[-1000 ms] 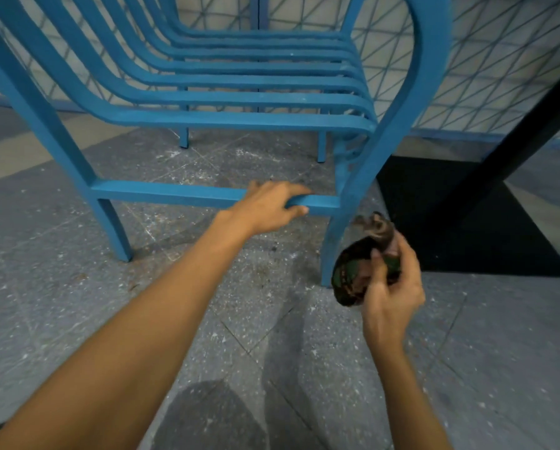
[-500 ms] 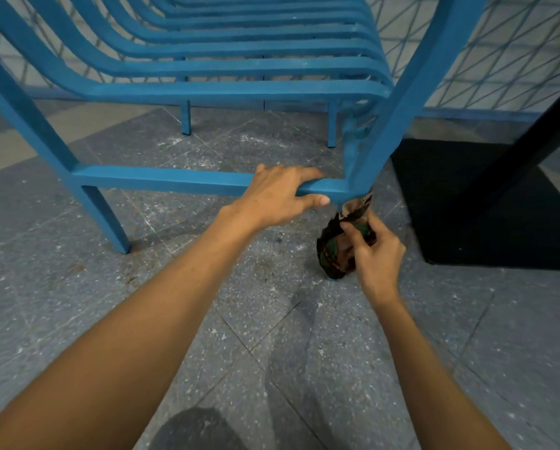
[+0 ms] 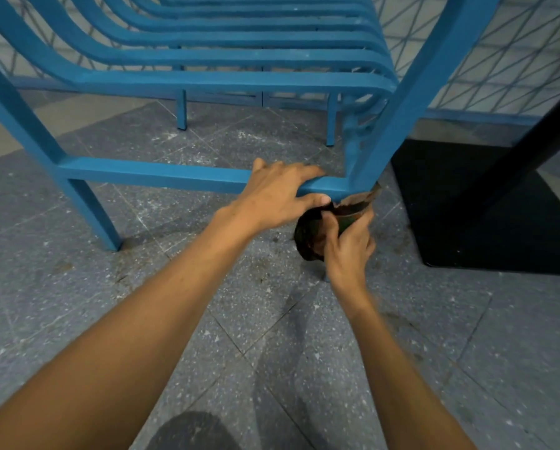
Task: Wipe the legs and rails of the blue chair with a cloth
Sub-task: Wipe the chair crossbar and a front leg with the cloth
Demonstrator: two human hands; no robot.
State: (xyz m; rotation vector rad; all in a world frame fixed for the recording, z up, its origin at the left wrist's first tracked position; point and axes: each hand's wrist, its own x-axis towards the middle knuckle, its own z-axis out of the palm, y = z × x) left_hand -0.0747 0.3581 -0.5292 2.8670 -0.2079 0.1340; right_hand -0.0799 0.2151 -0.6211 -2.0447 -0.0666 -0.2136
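Blue, the chair leg (image 3: pixel 402 118) rose steeply up and to the right from the bunched cloth (image 3: pixel 307 235) that my right hand (image 3: pixel 348 248) clutched against its lower part (whether wrapped round it, I couldn't tell), my left hand (image 3: pixel 281 193) curled over the rail (image 3: pixel 148 172) just beside.

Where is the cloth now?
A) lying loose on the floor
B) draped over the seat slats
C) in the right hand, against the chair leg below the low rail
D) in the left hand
C: the right hand grips the cloth against the chair leg just under the rail that the left hand holds.
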